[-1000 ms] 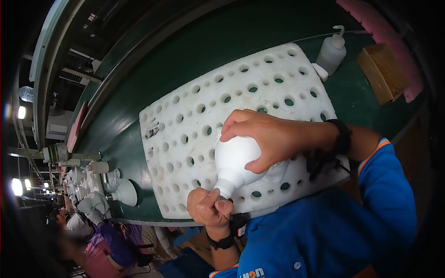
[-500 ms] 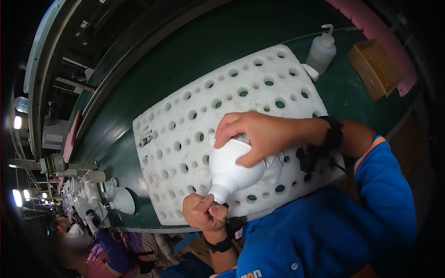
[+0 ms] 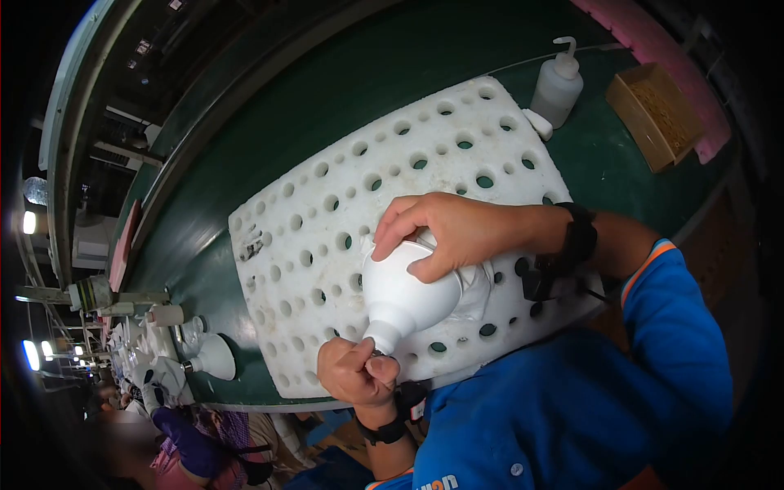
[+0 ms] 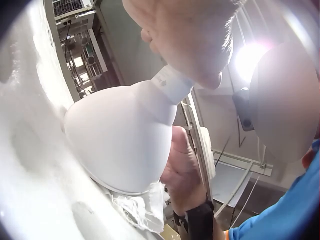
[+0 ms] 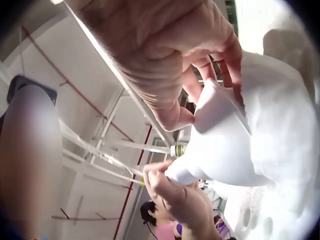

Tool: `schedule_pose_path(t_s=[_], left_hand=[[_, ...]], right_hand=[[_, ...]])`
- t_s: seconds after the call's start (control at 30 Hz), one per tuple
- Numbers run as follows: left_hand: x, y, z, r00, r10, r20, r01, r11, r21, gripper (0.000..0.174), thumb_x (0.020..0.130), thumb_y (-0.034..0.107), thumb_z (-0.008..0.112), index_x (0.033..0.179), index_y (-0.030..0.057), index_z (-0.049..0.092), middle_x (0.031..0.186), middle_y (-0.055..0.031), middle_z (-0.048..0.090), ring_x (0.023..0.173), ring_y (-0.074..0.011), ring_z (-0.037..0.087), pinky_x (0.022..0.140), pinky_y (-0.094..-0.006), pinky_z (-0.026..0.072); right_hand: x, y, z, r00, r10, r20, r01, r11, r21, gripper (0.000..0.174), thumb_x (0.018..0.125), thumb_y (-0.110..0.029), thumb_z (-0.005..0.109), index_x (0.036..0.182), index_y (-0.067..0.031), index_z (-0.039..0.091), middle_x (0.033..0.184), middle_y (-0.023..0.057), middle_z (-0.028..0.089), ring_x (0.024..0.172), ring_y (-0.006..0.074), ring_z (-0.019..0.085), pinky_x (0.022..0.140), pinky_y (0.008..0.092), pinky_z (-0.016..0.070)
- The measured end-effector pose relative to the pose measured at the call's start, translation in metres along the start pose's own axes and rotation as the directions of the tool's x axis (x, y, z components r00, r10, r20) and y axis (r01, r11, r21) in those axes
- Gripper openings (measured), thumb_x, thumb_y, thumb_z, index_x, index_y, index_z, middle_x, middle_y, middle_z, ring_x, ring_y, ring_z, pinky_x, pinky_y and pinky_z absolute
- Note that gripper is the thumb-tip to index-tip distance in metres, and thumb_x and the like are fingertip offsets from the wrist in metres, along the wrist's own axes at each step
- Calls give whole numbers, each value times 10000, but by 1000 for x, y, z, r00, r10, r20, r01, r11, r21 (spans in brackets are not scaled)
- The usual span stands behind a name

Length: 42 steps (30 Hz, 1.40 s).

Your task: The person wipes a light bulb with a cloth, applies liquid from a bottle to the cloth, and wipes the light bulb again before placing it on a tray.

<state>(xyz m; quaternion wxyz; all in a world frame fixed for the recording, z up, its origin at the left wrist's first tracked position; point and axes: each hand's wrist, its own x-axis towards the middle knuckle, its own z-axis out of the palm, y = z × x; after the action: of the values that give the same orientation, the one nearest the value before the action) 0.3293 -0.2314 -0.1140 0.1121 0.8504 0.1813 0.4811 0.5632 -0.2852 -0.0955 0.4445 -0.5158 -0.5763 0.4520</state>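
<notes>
Right hand [image 3: 457, 233], fingers curled round the wide end of the white cone-shaped shell [image 3: 404, 298]; left hand [image 3: 355, 371] pinches its narrow neck. Shell sits at frame centre, over the lower edge of the perforated white board [image 3: 388, 149] on the green desk [image 3: 343, 90].

left grip [image 3: 357, 371]: pinched bit too small to tell | bulb shell [image 3: 404, 298] wide end: partly under right grip [image 3: 445, 233]

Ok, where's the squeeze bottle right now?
Head view, upper right: the squeeze bottle stands on the green surface at the perforated board's far corner, left of the cardboard box.
</notes>
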Motion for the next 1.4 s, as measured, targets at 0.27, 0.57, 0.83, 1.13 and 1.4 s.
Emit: schedule_pose_path(t_s=[0.27, 0.57, 0.83, 1.13, 1.4], left_hand=[[-23, -14, -11, 973, -62, -220, 64, 998, 4, 175, 810, 171, 493, 807, -2, 521, 575, -98, 452, 478, -219, 419, 461, -318, 348], [-28, -26, -26, 963, -114, -246, 159, 972, 174, 226, 849, 195, 426, 784, -20, 452, 631, -83, 404, 566, -162, 389, 538, -287, 325], [-27, -23, -22, 915, -274, -297, 325, 935, 139, 256, 854, 238, 435, 788, -10, 439, 630, -83, 397, 559, -162, 374, 527, -282, 312], [-23, -24, -24, 942, -125, -311, 196, 958, 209, 170, 758, 145, 444, 754, -10, 513, 587, -111, 486, 489, -209, 462, 466, -296, 394], [-28, -25, -24, 920, -202, -337, 253, 961, 115, 249, 871, 221, 427, 790, -11, 464, 591, -82, 417, 527, -176, 412, 497, -285, 349]], right_hand=[[0, -8, -13, 987, -75, -141, 57, 990, -129, 527, 737, -119, 612, 1248, -45, 509, 1260, 152, 493, 1141, 272, 461, 985, 356, 373], [26, 26, 9, 974, -157, 161, 220, 816, -534, 284, 667, -12, 603, 948, -31, 627, 931, 129, 614, 932, 317, 539, 840, 389, 421], [17, -5, 67, 614, -750, 247, 756, 470, -455, 228, 716, -17, 576, 935, -23, 635, 1041, 133, 629, 1097, 303, 556, 906, 379, 461], [-65, -7, 12, 973, -145, 180, 231, 638, -734, 507, 657, 65, 588, 1136, -99, 594, 1299, 143, 484, 1272, 346, 380, 1035, 490, 293], [-88, -31, -8, 987, -58, 149, 133, 816, -562, 592, 681, -78, 698, 1245, -128, 526, 1446, 130, 299, 1322, 383, 254, 1050, 483, 250]])
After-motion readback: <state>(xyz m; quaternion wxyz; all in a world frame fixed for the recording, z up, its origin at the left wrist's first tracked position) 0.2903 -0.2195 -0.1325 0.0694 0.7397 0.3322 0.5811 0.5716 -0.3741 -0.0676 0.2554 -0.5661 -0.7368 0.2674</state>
